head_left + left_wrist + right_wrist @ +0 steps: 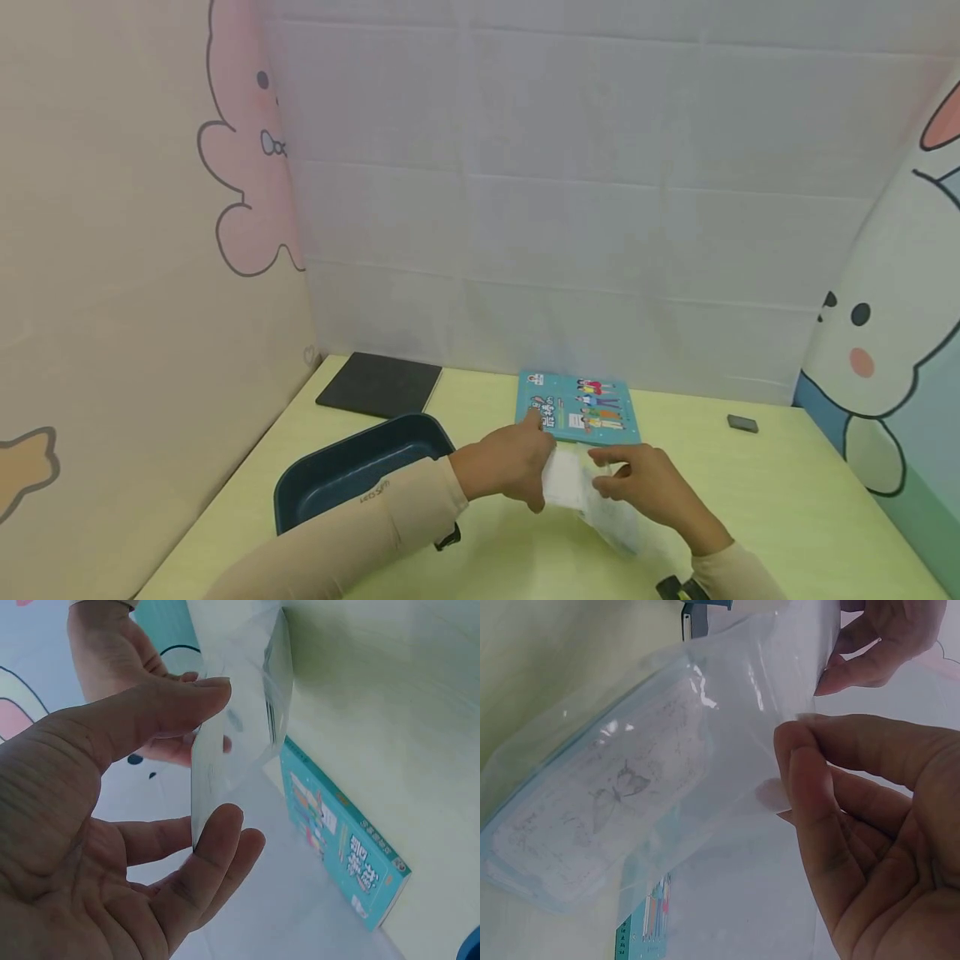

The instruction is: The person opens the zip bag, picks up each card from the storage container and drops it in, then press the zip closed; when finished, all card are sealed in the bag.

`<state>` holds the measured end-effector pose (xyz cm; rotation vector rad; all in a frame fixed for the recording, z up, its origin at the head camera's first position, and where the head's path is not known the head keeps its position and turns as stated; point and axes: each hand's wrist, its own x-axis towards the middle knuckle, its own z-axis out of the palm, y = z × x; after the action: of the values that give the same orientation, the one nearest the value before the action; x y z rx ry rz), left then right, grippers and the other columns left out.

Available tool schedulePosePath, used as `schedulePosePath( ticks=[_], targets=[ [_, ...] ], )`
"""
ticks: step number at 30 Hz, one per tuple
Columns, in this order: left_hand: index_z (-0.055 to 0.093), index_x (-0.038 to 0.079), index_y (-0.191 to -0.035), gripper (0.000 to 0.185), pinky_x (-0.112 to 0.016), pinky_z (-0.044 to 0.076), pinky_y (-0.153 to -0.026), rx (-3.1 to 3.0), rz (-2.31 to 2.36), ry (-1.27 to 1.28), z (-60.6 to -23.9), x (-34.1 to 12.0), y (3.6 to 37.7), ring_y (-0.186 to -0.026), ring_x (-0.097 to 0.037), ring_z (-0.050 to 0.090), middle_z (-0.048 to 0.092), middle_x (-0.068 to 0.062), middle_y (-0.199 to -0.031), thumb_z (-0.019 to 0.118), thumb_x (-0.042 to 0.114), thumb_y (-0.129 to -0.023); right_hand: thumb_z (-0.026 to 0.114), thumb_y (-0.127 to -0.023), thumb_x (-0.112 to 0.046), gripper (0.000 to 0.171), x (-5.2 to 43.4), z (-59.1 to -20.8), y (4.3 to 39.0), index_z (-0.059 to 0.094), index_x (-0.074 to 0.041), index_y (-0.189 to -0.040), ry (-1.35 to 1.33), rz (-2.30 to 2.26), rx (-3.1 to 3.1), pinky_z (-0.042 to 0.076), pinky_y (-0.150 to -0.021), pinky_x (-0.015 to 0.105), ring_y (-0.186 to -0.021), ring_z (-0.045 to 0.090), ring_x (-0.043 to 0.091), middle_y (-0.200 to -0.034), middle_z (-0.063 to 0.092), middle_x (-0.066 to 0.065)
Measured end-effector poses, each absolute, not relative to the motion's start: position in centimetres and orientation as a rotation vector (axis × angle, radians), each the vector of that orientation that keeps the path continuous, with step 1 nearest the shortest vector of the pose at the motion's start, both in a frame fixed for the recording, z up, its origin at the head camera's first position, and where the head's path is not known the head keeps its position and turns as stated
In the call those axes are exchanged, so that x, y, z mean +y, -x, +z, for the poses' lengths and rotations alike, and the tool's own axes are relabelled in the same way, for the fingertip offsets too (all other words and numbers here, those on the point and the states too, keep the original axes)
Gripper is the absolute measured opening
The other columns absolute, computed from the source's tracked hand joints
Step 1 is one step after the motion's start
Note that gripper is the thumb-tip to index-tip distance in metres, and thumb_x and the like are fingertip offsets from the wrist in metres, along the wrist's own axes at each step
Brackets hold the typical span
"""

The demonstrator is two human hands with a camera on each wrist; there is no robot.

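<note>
Between the two hands is a clear plastic bag (613, 518) holding pale printed paper pieces (607, 791), one with a grey butterfly. A flat white section (562, 481) of it lies beside my left hand (510, 460), whose thumb and fingers grip its edge. Whether that white section is the bag's flap or a separate card, I cannot tell. My right hand (651, 490) pinches the bag's clear edge between thumb and fingertips. The bag hangs tilted toward the lower right in the head view.
A teal book (576, 408) with cartoon people lies behind the hands. To the left stand a dark blue tray (292, 492) and a black flat notebook-like item (378, 383). A small dark grey block (742, 423) rests at the right. Patterned cloth walls (525, 208) surround the pale table.
</note>
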<state>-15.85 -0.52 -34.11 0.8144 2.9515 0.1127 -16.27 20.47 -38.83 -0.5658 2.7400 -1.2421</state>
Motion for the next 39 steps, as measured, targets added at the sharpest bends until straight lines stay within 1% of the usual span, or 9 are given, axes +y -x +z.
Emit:
schedulePosePath(
  ticks=[5, 9, 13, 18, 24, 28, 33, 37, 39],
  targets=[
    [0.060, 0.010, -0.089, 0.050, -0.022, 0.039, -0.046, 2.947, 0.077, -0.789, -34.7, 0.3, 15.7, -0.057, -0.010, 0.047, 0.039, -0.002, -0.093, 0.085, 0.031, -0.051, 0.069, -0.078, -0.023, 0.040, 20.4, -38.9, 16.3, 0.062, -0.006, -0.113, 0.580, -1.263, 2.719, 0.047, -0.057, 0.030, -0.066, 0.061, 0.012, -0.107, 0.062, 0.012],
    [0.056, 0.009, -0.101, 0.062, -0.021, 0.040, -0.048, 2.948, 0.106, -0.788, -35.3, 1.0, 15.7, -0.059, -0.010, 0.046, 0.040, -0.004, -0.097, 0.086, 0.032, -0.052, 0.069, -0.078, -0.025, 0.040, 20.4, -38.9, 16.3, 0.062, -0.007, -0.114, 0.612, -1.285, 2.683, 0.048, -0.057, 0.029, -0.068, 0.062, 0.013, -0.108, 0.062, 0.012],
    [0.046, 0.007, -0.113, 0.077, -0.019, 0.040, -0.052, 2.952, 0.113, -0.839, -36.0, 1.5, 15.7, -0.064, -0.008, 0.045, 0.042, -0.003, -0.097, 0.085, 0.036, -0.053, 0.069, -0.078, -0.027, 0.041, 20.3, -38.9, 16.2, 0.062, -0.008, -0.114, 0.644, -1.299, 2.653, 0.048, -0.058, 0.029, -0.068, 0.063, 0.014, -0.109, 0.061, 0.011],
    [0.043, 0.009, -0.115, 0.079, -0.017, 0.041, -0.058, 2.946, 0.109, -0.880, -36.5, 1.7, 15.7, -0.069, -0.006, 0.043, 0.043, 0.000, -0.095, 0.084, 0.040, -0.055, 0.068, -0.079, -0.026, 0.041, 20.3, -38.8, 16.0, 0.061, -0.007, -0.115, 0.672, -1.302, 2.634, 0.048, -0.059, 0.028, -0.068, 0.063, 0.015, -0.110, 0.060, 0.012],
    [0.041, 0.012, -0.121, 0.083, -0.020, 0.043, -0.062, 2.931, 0.225, -0.866, -36.3, 0.9, 15.7, -0.075, -0.006, 0.046, 0.045, -0.001, -0.104, 0.082, 0.045, -0.057, 0.068, -0.079, -0.025, 0.041, 20.5, -38.6, 16.0, 0.061, -0.005, -0.115, 0.647, -1.291, 2.657, 0.048, -0.058, 0.030, -0.068, 0.063, 0.018, -0.108, 0.061, 0.013],
    [0.047, 0.013, -0.113, 0.069, -0.019, 0.042, -0.059, 2.932, 0.266, -0.892, -36.4, 0.1, 15.8, -0.072, -0.006, 0.047, 0.044, 0.001, -0.103, 0.079, 0.045, -0.061, 0.068, -0.079, -0.025, 0.041, 20.7, -38.8, 16.2, 0.061, -0.005, -0.115, 0.631, -1.289, 2.663, 0.048, -0.059, 0.031, -0.068, 0.063, 0.018, -0.108, 0.061, 0.014],
    [0.060, 0.016, -0.103, 0.045, -0.017, 0.040, -0.059, 2.882, 0.210, -1.036, -36.5, -0.1, 15.9, -0.069, -0.003, 0.044, 0.047, 0.006, -0.092, 0.078, 0.034, -0.067, 0.069, -0.078, -0.025, 0.041, 20.7, -38.8, 16.2, 0.062, -0.006, -0.114, 0.627, -1.291, 2.675, 0.048, -0.059, 0.030, -0.068, 0.063, 0.018, -0.107, 0.061, 0.013],
    [0.062, 0.018, -0.108, 0.045, -0.016, 0.040, -0.061, 2.832, 0.133, -1.118, -37.0, 0.3, 15.8, -0.075, -0.001, 0.046, 0.050, 0.008, -0.095, 0.078, 0.029, -0.068, 0.069, -0.079, -0.027, 0.041, 20.2, -38.7, 16.0, 0.061, -0.007, -0.114, 0.658, -1.307, 2.650, 0.048, -0.058, 0.030, -0.069, 0.063, 0.021, -0.108, 0.061, 0.013],
    [0.062, 0.019, -0.106, 0.043, -0.016, 0.040, -0.061, 2.827, 0.092, -1.143, -37.2, 0.4, 15.7, -0.078, -0.001, 0.046, 0.051, 0.009, -0.096, 0.078, 0.028, -0.067, 0.068, -0.079, -0.028, 0.041, 19.9, -38.7, 15.9, 0.061, -0.008, -0.115, 0.681, -1.307, 2.635, 0.048, -0.057, 0.030, -0.070, 0.063, 0.022, -0.108, 0.061, 0.013]
  ],
)
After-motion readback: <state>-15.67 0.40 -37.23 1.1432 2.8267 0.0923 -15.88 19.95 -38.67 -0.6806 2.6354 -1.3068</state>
